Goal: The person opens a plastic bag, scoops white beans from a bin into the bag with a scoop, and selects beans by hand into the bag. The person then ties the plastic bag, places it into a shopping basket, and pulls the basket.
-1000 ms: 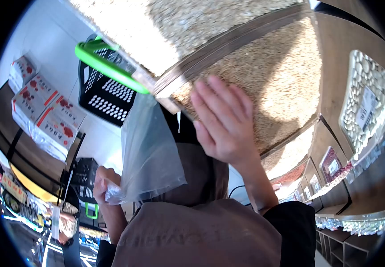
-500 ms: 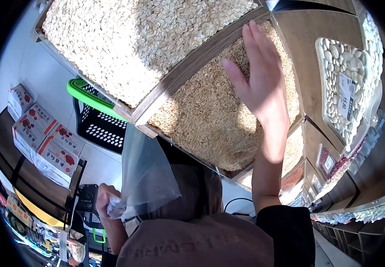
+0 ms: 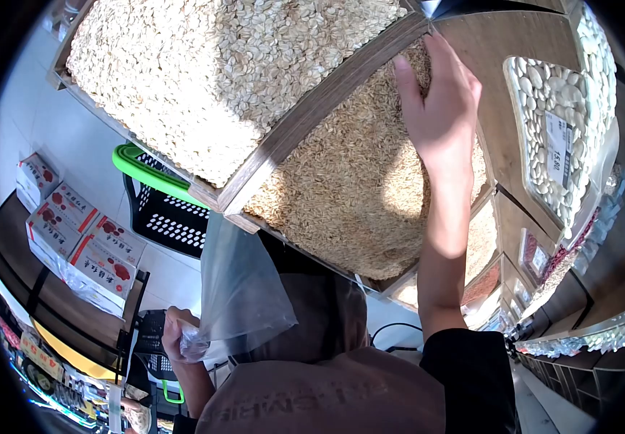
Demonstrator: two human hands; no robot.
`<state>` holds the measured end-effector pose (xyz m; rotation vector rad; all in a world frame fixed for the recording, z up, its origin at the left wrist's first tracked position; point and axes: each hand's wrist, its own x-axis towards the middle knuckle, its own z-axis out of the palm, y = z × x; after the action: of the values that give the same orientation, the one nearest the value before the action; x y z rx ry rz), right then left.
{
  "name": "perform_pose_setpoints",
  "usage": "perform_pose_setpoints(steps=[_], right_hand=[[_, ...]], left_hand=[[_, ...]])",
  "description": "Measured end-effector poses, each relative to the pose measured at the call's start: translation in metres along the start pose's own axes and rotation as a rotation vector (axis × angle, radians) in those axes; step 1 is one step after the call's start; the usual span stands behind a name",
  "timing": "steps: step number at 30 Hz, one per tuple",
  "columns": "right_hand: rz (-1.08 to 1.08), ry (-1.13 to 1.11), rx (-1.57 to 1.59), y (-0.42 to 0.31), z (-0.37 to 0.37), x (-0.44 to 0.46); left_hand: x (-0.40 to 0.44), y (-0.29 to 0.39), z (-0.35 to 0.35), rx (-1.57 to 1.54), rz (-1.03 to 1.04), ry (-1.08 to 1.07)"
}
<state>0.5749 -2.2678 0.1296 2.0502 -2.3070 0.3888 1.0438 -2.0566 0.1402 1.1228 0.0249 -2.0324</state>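
Observation:
My left hand, low on the left, is closed around the bunched end of a clear plastic bag. The rest of that bag hangs beside my apron. My right hand reaches over the far corner of a wooden bin of tan oat grains. Its thumb stands apart from the fingers, which curve down by the bin's right wall; their tips partly hide there. I see nothing held in it. Across a wooden divider lies a bin of pale rolled oats.
A black shopping basket with a green handle stands under the bins' left edge. Printed cartons rest on a low shelf at left. On the right, white beans show behind a panel with a price label. More grain bins continue below.
My right hand has shifted slightly right and its fingers have bent down towards the bin's far corner. The left hand keeps its hold on the bag. The view has shifted slightly.

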Motion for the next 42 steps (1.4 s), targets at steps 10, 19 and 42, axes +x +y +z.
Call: perform_pose_setpoints(steps=[10,19,42], right_hand=[[-0.012,0.134,0.147,0.016,0.003,-0.007],[0.207,-0.028,0.421,-0.027,-0.042,-0.062],[0.164,-0.515,1.025,-0.117,-0.1,-0.444]], left_hand=[[0.007,-0.001,-0.002,-0.184,-0.002,0.009],[0.012,0.009,0.0,-0.113,0.005,-0.081],[-0.143,-0.134,0.149,0.219,0.529,0.028]])
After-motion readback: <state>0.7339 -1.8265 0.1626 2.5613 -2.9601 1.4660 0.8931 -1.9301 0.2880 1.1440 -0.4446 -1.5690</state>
